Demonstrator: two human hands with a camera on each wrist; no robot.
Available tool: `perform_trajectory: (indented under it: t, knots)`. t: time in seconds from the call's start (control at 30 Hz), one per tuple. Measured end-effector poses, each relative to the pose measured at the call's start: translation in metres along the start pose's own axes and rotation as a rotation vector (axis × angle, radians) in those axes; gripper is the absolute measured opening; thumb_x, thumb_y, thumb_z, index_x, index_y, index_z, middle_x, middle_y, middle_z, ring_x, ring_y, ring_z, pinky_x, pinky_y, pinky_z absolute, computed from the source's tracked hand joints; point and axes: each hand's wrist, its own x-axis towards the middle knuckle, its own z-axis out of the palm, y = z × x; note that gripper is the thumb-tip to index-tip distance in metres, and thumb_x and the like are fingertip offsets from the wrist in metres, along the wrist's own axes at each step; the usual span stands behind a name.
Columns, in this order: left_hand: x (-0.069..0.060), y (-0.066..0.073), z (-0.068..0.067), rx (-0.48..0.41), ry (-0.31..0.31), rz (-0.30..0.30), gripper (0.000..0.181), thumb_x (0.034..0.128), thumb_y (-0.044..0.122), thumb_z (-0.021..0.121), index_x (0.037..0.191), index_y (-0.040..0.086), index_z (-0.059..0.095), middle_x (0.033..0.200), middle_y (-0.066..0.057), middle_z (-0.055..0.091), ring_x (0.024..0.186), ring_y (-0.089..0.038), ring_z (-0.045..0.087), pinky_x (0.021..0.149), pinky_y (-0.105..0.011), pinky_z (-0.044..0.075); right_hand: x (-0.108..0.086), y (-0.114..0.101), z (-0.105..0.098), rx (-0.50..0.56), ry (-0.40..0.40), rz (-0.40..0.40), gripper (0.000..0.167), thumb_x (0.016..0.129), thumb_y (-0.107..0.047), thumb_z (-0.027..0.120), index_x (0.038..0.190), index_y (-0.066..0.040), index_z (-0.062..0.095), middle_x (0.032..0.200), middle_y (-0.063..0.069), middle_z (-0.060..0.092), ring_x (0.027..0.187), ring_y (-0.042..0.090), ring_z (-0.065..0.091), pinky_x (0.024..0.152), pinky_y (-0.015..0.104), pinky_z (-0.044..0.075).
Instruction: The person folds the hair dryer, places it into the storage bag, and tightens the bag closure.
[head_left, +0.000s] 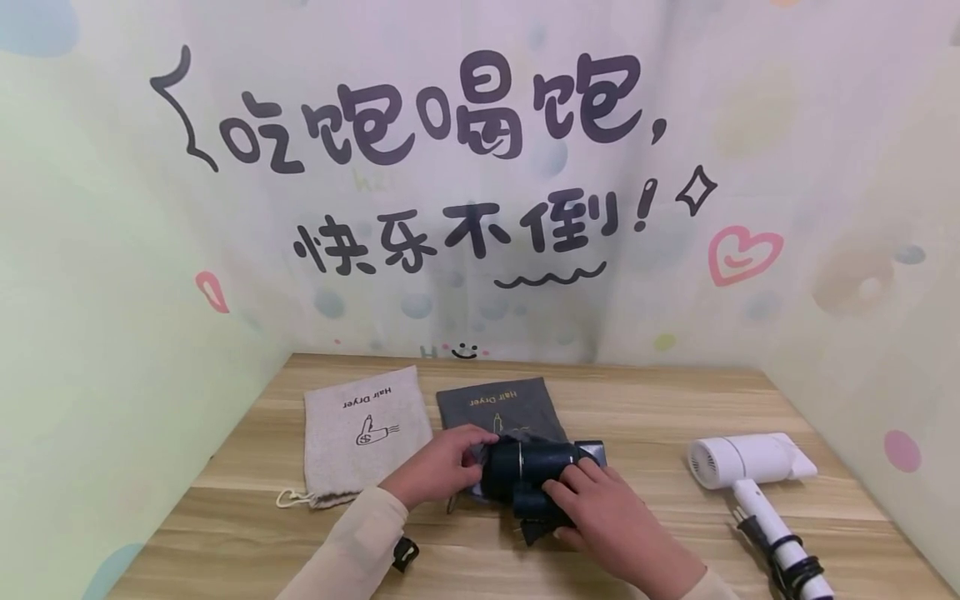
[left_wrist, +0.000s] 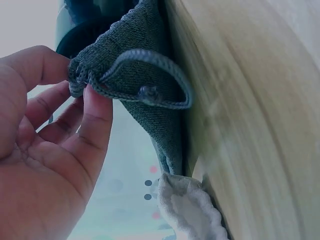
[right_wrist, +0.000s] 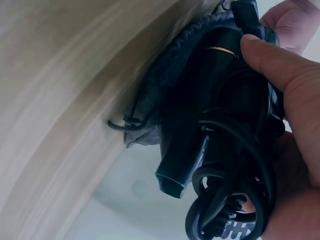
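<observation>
A dark hair dryer (head_left: 543, 461) with its handle folded and its cord bundled lies at the mouth of a dark grey drawstring bag (head_left: 495, 402) marked "Hair Dryer". My left hand (head_left: 442, 467) pinches the bag's gathered edge; in the left wrist view that hand (left_wrist: 55, 135) holds the cloth (left_wrist: 145, 75) between thumb and fingers, a cord loop hanging beside it. My right hand (head_left: 611, 521) grips the dryer near its nozzle end and handle. In the right wrist view the right hand (right_wrist: 295, 110) curls round the dryer (right_wrist: 215, 90), the looped cord below.
A light beige drawstring bag (head_left: 367, 437) lies flat to the left. On the right rests a white hair dryer (head_left: 750, 458) with a black cord round its handle. A small black item (head_left: 405, 553) sits beside my left sleeve. A printed curtain (head_left: 480, 317) stands behind the wooden table (head_left: 637, 400).
</observation>
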Motion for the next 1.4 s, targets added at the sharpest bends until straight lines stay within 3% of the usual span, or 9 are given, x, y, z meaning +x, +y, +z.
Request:
perform_trajectory:
  t: [0.8, 0.97, 1.2, 1.4]
  knots:
    - [0.004, 0.002, 0.012, 0.063, 0.003, 0.061, 0.048, 0.0889, 0.002, 0.064, 0.136, 0.010, 0.059, 0.131, -0.002, 0.056, 0.072, -0.006, 0.052, 0.068, -0.025, 0.047, 0.008, -0.011, 0.009, 0.044, -0.056, 0.133, 0.046, 0.076, -0.044, 0.082, 0.105, -0.013, 0.065, 0.094, 0.002, 0.061, 0.085, 0.020, 0.053, 0.077, 0.040, 0.052]
    - [0.004, 0.004, 0.012, 0.063, 0.009, 0.062, 0.048, 0.0892, 0.002, 0.064, 0.136, 0.009, 0.059, 0.132, -0.002, 0.056, 0.071, -0.006, 0.052, 0.068, -0.025, 0.047, 0.007, -0.014, 0.008, 0.043, -0.111, 0.130, 0.048, 0.076, -0.043, 0.083, 0.107, -0.013, 0.064, 0.096, 0.004, 0.061, 0.087, 0.021, 0.053, 0.078, 0.041, 0.053]
    - [0.004, 0.006, 0.012, 0.055, 0.014, 0.047, 0.049, 0.0899, 0.004, 0.064, 0.138, 0.009, 0.057, 0.139, -0.004, 0.052, 0.075, -0.006, 0.054, 0.070, -0.026, 0.048, 0.002, -0.023, 0.004, 0.059, -0.183, 0.117, 0.042, 0.078, -0.033, 0.083, 0.109, -0.013, 0.063, 0.095, 0.004, 0.059, 0.078, 0.021, 0.052, 0.068, 0.040, 0.053]
    - [0.004, 0.005, 0.012, 0.049, 0.009, 0.037, 0.050, 0.0908, 0.005, 0.063, 0.140, 0.011, 0.056, 0.142, -0.005, 0.049, 0.079, -0.006, 0.055, 0.069, -0.026, 0.048, 0.001, -0.027, 0.003, 0.073, -0.240, 0.125, 0.039, 0.081, -0.030, 0.081, 0.114, -0.016, 0.065, 0.096, 0.001, 0.062, 0.077, 0.018, 0.058, 0.069, 0.039, 0.054]
